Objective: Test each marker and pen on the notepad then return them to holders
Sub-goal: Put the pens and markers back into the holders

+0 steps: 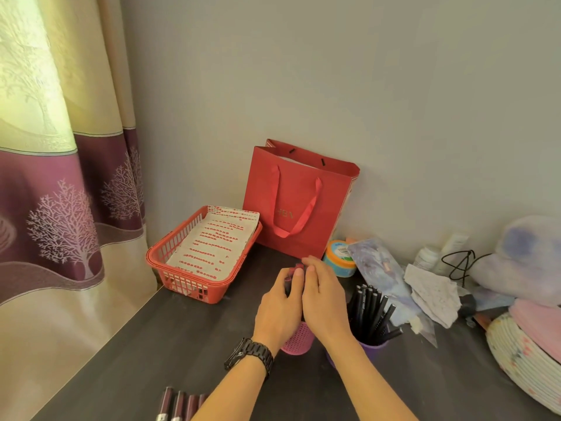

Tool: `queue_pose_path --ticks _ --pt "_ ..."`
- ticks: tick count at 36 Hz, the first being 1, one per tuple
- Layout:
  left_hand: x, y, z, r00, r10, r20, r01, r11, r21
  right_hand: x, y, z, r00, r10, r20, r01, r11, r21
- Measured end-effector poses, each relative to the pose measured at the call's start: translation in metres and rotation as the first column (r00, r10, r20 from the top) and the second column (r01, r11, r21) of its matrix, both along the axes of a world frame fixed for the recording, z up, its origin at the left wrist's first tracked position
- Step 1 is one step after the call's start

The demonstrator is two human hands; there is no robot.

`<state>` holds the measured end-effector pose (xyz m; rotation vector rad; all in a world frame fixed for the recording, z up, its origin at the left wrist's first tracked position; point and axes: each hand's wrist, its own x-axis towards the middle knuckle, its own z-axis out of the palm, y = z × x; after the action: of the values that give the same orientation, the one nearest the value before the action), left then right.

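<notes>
1. Maroon caps of the markers [292,273] show between both hands, directly above the pink holder [299,340]. The left hand [277,305] curls round the bunch. The right hand [323,294] lays nearly straight fingers against its other side and clasps nothing.
2. Probably the bunch is kept upright and together so that it passes the pink holder's mouth as one. Whether it is going in or coming out, I cannot tell.
3. Just right of the pink holder, a purple holder [375,344] keeps black pens [370,308] fanned rightward.
4. Nearer the camera than the pink holder, more markers [179,402] lie side by side, likely waiting their turn.
5. Behind and left of the pink holder, a red basket [182,282] holds paper [212,247] with rows of red marks, possibly the notepad. A red bag [299,202] stands behind it.
6. Under the pink holder is a dark desk [182,338], which meets a grey wall [334,71]. A curtain [60,177] hangs far left of the holder.
</notes>
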<state>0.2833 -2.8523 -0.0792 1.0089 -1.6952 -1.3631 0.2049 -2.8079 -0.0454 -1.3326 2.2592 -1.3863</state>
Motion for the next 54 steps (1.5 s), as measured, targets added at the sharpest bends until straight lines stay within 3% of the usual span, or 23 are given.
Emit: queue_pose_path --ticks 4,8,11,13,18,24,29,33,37,44,49,54 --pt "-0.001 0.000 0.000 1.000 0.008 0.030 -0.008 1.000 0.002 0.000 -0.002 0.004 0.988 -0.104 -0.113 0.113 0.991 0.072" --pt "0.000 -0.002 -0.001 0.998 -0.019 0.054 0.020 1.000 -0.010 -0.003 -0.004 0.011 0.987 -0.163 -0.005 0.163 0.985 0.047" --pt "0.002 -0.003 -0.001 0.996 -0.043 0.079 0.043 0.999 -0.007 0.001 -0.003 0.011 0.994 -0.083 0.073 0.080 0.996 0.046" --pt "0.004 -0.003 -0.002 0.994 -0.040 0.104 0.043 0.999 -0.026 0.002 -0.002 0.007 0.999 -0.038 0.028 0.035 0.995 0.093" --pt "0.008 -0.003 -0.003 0.984 -0.017 0.179 0.032 0.996 -0.079 -0.006 -0.001 0.003 0.995 -0.097 -0.039 0.101 0.984 0.145" --pt "0.010 -0.012 0.004 0.968 -0.151 0.200 0.169 0.983 -0.074 -0.004 0.001 0.009 0.995 -0.060 0.075 0.051 0.992 0.116" --pt "0.015 -0.022 0.019 0.922 -0.237 0.308 0.273 0.959 -0.081 0.002 0.016 0.024 0.999 0.013 0.040 -0.019 0.987 0.159" --pt "0.031 -0.022 0.036 0.951 -0.197 0.240 0.225 0.969 -0.097 0.016 0.050 0.036 0.984 0.058 -0.166 -0.038 0.992 0.119" --pt "0.073 -0.011 0.046 0.980 -0.107 0.167 0.133 0.979 -0.151 0.038 0.099 0.031 0.975 0.098 -0.197 -0.078 0.991 0.108" --pt "0.183 0.039 0.024 0.910 0.195 0.365 -0.051 0.928 -0.370 0.093 0.167 -0.013 0.975 0.205 -0.085 -0.167 0.929 0.329" --pt "0.238 0.079 -0.009 0.772 0.310 0.555 -0.129 0.931 -0.340 0.132 0.183 -0.042 0.986 0.163 0.032 -0.165 0.945 0.283" --pt "0.251 0.109 -0.024 0.703 0.302 0.644 -0.112 0.941 -0.319 0.157 0.177 -0.050 0.963 0.267 -0.021 -0.239 0.893 0.380"
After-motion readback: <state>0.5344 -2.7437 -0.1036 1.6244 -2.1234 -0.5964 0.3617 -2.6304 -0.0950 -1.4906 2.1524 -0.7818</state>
